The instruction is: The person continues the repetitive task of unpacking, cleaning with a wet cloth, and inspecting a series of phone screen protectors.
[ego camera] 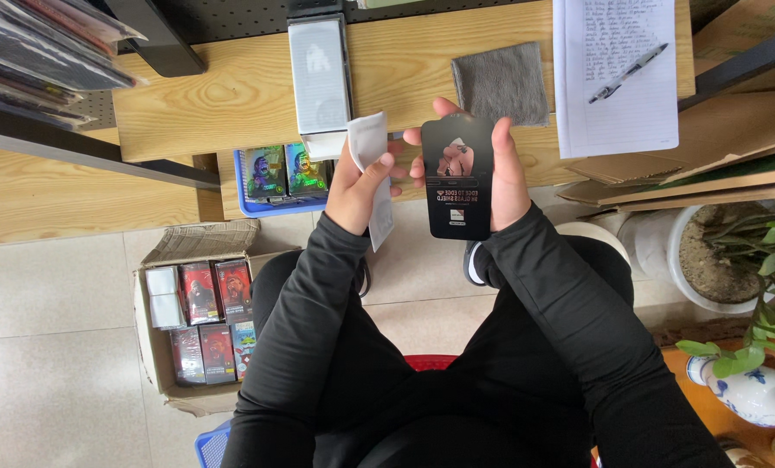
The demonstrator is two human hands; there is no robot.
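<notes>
Unpacking step: right hand (502, 173) fingers grip flat black rectangular retail sleeve (457, 177); left hand (359, 184) fingers pinch white inner sachet (372, 165) just beside; next likely needs sachet opened.

Glossy black card (457, 178), seemingly paper sleeve (372, 165), wooden desk (231, 91).

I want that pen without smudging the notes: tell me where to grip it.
Grip the pen at mid-barrel, coming from above with fingers across its long edges. It lies flat and diagonal on the lined paper, clip end toward the upper right, with both sides apparently free.
</notes>
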